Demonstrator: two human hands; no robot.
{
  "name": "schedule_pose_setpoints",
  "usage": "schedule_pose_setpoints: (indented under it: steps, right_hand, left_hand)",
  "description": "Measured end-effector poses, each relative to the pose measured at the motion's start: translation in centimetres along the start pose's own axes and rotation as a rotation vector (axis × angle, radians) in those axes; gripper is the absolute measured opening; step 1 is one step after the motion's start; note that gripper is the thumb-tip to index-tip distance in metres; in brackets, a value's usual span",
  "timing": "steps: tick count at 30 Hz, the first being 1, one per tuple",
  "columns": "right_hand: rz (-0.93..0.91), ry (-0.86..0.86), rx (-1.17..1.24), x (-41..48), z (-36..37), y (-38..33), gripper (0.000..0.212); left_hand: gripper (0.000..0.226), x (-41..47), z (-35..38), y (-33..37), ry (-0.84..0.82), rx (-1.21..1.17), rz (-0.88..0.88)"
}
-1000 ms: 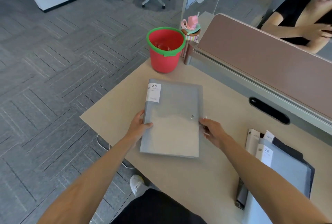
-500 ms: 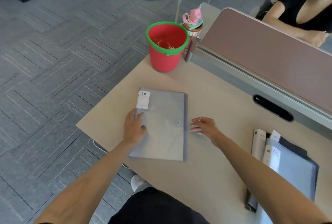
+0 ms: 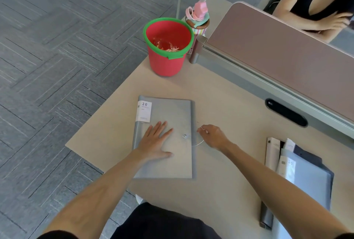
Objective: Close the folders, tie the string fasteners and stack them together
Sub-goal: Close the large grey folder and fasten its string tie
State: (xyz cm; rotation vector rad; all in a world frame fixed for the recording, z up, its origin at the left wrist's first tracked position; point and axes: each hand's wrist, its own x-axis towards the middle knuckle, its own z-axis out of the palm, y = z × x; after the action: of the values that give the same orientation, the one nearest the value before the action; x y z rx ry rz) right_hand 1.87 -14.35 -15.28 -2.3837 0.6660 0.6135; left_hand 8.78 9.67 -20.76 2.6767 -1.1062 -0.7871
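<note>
A closed grey folder [image 3: 172,112] with a white "20" label lies flat on the beige desk [image 3: 220,190]. My left hand [image 3: 156,142] presses flat on its cover, fingers spread. A small metal button [image 3: 185,135] sits near the folder's right edge. Just right of that edge, my right hand [image 3: 212,136] pinches the thin white string [image 3: 199,143], which loops out from under the folder's edge. A pile of other folders [image 3: 304,179], grey over dark, lies at the desk's right.
A red bucket [image 3: 167,60] with a green rim stands at the desk's far left corner, with a pink-lidded cup [image 3: 198,18] behind it. A brown partition [image 3: 283,50] runs along the desk's far side; a person sits beyond it.
My left hand has slid from the folder's left edge onto the middle of the cover and spread flat. My right hand has drawn the string a little further out to the right.
</note>
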Motion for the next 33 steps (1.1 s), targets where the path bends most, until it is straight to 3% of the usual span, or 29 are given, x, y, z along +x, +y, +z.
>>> schedule_pose_setpoints:
  steps: [8, 14, 19, 23, 27, 33]
  right_hand:
    - [-0.074, -0.299, 0.149, 1.0, 1.3, -4.0, 0.030]
    - [-0.193, -0.359, 0.051, 1.7, 2.7, -4.9, 0.014]
    - [-0.195, -0.272, 0.065, 2.4, 2.6, -5.4, 0.011]
    - [-0.072, -0.188, 0.226, 3.5, 2.1, -5.8, 0.024]
    - [0.037, -0.146, 0.311, 4.2, 1.8, -5.0, 0.008]
    - [0.106, -0.068, 0.289, 4.3, 1.6, -2.9, 0.004]
  left_hand:
    - [0.118, 0.2, 0.0, 0.0, 0.034, -0.042, -0.025]
    - [0.120, 0.1, -0.3, -0.3, 0.030, -0.033, -0.003]
    - [0.120, 0.1, -0.2, -0.4, 0.028, -0.031, 0.002]
    - [0.120, 0.2, -0.1, -0.5, 0.024, -0.041, 0.007]
    - [0.120, 0.2, -0.1, -0.6, 0.023, -0.047, 0.002]
    - [0.120, 0.2, -0.1, -0.6, 0.027, -0.046, -0.002]
